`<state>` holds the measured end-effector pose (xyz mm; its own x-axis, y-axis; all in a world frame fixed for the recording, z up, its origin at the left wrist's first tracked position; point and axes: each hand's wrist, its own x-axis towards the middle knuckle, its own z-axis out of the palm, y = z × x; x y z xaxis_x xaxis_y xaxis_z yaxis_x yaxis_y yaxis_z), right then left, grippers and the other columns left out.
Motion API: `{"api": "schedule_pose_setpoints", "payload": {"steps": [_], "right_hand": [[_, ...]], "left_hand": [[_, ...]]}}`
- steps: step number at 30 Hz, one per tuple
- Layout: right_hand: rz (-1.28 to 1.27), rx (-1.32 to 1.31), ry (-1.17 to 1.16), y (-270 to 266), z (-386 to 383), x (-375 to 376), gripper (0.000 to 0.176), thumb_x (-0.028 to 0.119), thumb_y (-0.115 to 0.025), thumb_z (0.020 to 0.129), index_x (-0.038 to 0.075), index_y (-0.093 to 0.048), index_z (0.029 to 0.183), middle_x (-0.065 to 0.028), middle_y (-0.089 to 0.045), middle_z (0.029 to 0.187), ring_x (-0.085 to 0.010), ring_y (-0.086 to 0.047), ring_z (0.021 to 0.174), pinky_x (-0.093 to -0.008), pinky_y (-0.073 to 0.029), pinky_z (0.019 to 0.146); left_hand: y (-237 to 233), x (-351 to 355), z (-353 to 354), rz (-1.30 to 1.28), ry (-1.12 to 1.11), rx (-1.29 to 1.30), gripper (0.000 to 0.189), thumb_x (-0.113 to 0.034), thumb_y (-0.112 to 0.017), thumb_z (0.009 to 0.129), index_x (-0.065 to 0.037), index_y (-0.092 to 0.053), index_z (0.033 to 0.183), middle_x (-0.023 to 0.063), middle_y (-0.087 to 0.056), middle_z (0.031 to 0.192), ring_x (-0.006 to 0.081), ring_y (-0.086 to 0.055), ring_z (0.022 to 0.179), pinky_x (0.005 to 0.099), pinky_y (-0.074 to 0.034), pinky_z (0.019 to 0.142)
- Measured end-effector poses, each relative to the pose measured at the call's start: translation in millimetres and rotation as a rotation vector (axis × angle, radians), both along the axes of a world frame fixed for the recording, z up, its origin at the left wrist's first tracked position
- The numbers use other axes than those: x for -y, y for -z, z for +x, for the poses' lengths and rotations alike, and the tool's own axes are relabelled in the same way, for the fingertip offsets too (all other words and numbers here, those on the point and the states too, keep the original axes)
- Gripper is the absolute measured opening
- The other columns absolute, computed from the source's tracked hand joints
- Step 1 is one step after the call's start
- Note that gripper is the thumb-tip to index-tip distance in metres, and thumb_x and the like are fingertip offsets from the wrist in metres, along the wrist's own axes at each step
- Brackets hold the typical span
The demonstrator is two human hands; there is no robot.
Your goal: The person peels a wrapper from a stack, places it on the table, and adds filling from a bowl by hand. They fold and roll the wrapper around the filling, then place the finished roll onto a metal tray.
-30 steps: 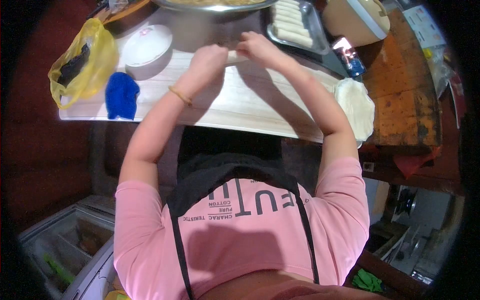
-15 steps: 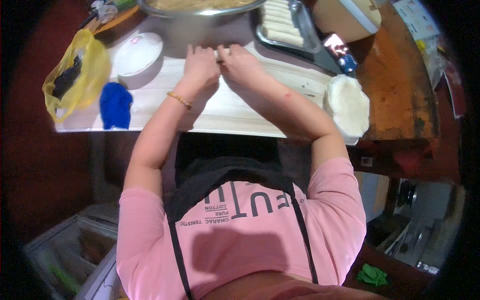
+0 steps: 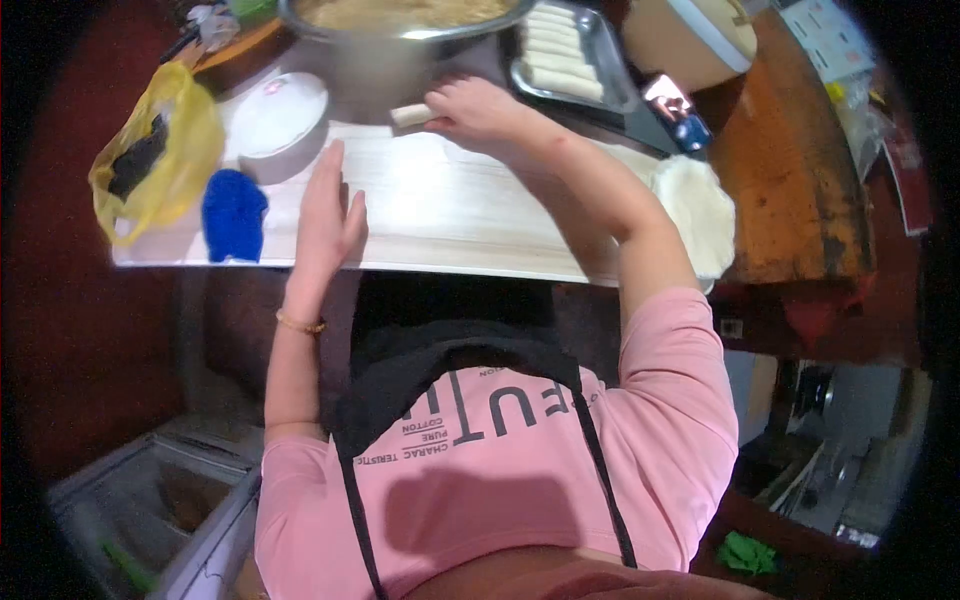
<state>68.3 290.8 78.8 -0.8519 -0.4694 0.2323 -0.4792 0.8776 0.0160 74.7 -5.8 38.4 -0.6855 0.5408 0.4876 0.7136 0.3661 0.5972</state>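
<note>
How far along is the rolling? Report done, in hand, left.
Done: a row of rolls lies in the tray. In hand: the right hand holds one finished roll; the left hand rests open on the board. Left: a stack of wrappers and filling in the bowl.

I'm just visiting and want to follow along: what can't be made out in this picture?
Head view only.
The big pot: cut off by the top edge, contents blurred.
The roll: mostly covered by the right hand and its grip, filling unseen.
The yellow bag: dark thing inside, veiled by the plastic, cannot be named.
The tray: far end cut off by the top edge.
</note>
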Motion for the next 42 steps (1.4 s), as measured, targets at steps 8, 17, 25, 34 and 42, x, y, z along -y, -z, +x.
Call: {"api": "schedule_pose_setpoints", "payload": {"steps": [8, 17, 25, 34, 42], "right_hand": [[0.01, 0.193, 0.119, 7.6, -20.5, 5.8, 0.041, 0.044, -0.056, 0.096, 0.003, -0.053, 0.093, -0.019, -0.062, 0.086, -0.04, -0.061, 0.083, -0.0472, -0.05, 0.071], [-0.32, 0.046, -0.039, -48.1, -80.4, 106.2, 0.042, 0.041, -0.062, 0.094, 0.0, -0.053, 0.087, -0.0225, -0.06, 0.079, -0.0415, -0.06, 0.074, -0.0469, -0.047, 0.066], [-0.231, -0.14, 0.047, -27.2, -137.4, 169.7, 0.041, 0.041, -0.06, 0.093, 0.001, -0.056, 0.087, -0.0197, -0.064, 0.086, -0.0404, -0.064, 0.083, -0.0496, -0.05, 0.072], [-0.144, -0.028, 0.075, -13.6, -141.3, 179.0, 0.039, 0.038, -0.058, 0.093, 0.002, -0.062, 0.109, -0.0197, -0.068, 0.098, -0.0379, -0.066, 0.091, -0.0476, -0.053, 0.079], [-0.182, -0.038, 0.089, -9.1, -141.7, 184.2, 0.043, 0.035, -0.058, 0.09, 0.004, -0.062, 0.12, -0.0211, -0.068, 0.104, -0.0379, -0.067, 0.094, -0.0485, -0.054, 0.081]], "left_hand": [[8.8, 9.1, 14.7, -0.013, -0.14, -0.075, 0.056, -0.006, -0.059, 0.086, 0.003, -0.044, 0.139, 0.0246, -0.05, 0.138, 0.0389, -0.048, 0.129, 0.0436, -0.04, 0.107], [17.7, 11.5, 14.1, -0.057, -0.229, -0.103, 0.053, -0.017, -0.059, 0.089, 0.002, -0.046, 0.138, 0.023, -0.051, 0.138, 0.0356, -0.048, 0.13, 0.0437, -0.037, 0.109], [20.5, 13.6, 13.5, -0.018, -0.242, -0.126, 0.043, -0.017, -0.061, 0.087, 0.003, -0.056, 0.125, 0.0222, -0.056, 0.13, 0.036, -0.052, 0.122, 0.0452, -0.037, 0.108], [17.3, 15.5, 14.4, -0.001, -0.219, -0.136, 0.042, -0.016, -0.061, 0.087, 0.002, -0.056, 0.124, 0.0203, -0.056, 0.131, 0.0342, -0.052, 0.122, 0.0452, -0.037, 0.108], [20.6, 15.7, 13.5, 0.008, -0.228, -0.16, 0.041, -0.018, -0.062, 0.087, -0.001, -0.056, 0.125, 0.0181, -0.056, 0.132, 0.036, -0.053, 0.119, 0.0448, -0.039, 0.107]]}}
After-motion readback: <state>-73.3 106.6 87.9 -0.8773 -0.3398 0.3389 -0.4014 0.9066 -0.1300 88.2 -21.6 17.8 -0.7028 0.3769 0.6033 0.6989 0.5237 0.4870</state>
